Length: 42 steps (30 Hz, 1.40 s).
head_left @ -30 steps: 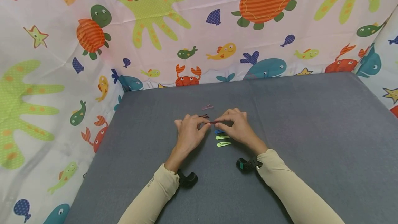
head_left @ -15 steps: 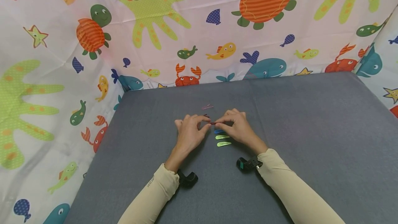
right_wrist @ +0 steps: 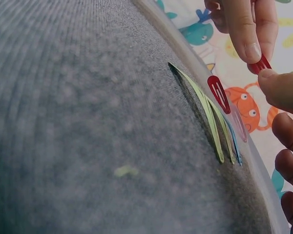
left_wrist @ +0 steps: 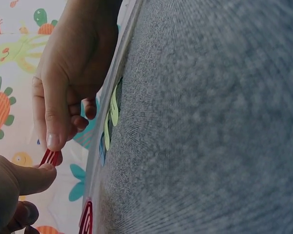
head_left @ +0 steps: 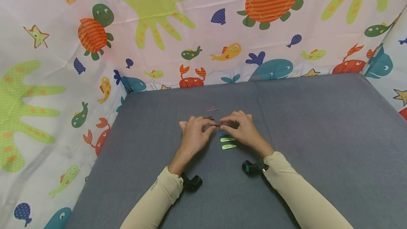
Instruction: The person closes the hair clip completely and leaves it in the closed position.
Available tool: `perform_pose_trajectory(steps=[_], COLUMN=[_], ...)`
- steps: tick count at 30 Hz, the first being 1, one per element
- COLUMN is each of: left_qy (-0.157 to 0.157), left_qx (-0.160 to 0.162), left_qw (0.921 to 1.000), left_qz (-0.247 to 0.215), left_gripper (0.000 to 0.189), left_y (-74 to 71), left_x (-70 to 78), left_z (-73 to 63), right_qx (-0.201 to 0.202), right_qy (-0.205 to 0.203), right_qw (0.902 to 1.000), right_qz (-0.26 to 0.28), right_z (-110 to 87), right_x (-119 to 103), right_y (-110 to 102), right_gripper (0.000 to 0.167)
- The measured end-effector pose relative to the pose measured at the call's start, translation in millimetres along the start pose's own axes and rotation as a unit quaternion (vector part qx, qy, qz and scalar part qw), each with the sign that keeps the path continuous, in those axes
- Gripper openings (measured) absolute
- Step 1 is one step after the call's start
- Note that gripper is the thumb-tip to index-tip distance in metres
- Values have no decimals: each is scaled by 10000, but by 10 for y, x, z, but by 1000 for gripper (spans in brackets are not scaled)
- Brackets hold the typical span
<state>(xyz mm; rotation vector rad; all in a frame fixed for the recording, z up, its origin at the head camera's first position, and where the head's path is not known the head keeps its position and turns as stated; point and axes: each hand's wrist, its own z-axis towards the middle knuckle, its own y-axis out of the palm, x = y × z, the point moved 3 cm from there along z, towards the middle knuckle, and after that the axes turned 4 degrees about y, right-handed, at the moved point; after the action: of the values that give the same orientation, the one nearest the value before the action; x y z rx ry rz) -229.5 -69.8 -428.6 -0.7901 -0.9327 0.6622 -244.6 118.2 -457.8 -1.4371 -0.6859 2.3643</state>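
Observation:
A red snap hair clip is held up between the fingertips of both hands, over the grey table. My left hand pinches one end of it and my right hand pinches the other. In the left wrist view the red clip shows slim prongs between the two thumbs. The right wrist view shows only a short piece of the clip; the fingertips cover the rest. Another red hair clip lies just beyond the left fingers, partly hidden by them in the head view.
A pink hair clip lies farther back on the grey table. Nearer, below the hands, a blue hair clip and two yellow-green hair clips lie in a column. A patterned curtain borders the table's back and sides.
The held red clip has gone from one flat line to showing its parts spread apart near the right fingers. Both hands have barely shifted, and the clips on the table lie as before.

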Motion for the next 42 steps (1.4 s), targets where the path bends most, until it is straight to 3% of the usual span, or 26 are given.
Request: perform_pose_trajectory(steps=[11,26,36,42], left_qy=[28,90,457,510], left_qx=[-38,-204,-246,-395], left_qw=[10000,9992,9981,9965], left_qz=[2,-341,-341,-529], left_gripper=[11,10,9,10], left_y=[5,32,6,-1], left_x=[3,-32,-36,-52], left_z=[-2,13,17,27], right_qx=[-228,-433,-644,-847], right_qy=[-4,165,35,72], right_qw=[9995,9973,9961,9947], right_qz=[220,563,598,577], right_z=[-6,1,-2,0], right_x=[3,23,51,50], right_y=[2,-22,-34,-55], right_gripper=[15,12,12,10])
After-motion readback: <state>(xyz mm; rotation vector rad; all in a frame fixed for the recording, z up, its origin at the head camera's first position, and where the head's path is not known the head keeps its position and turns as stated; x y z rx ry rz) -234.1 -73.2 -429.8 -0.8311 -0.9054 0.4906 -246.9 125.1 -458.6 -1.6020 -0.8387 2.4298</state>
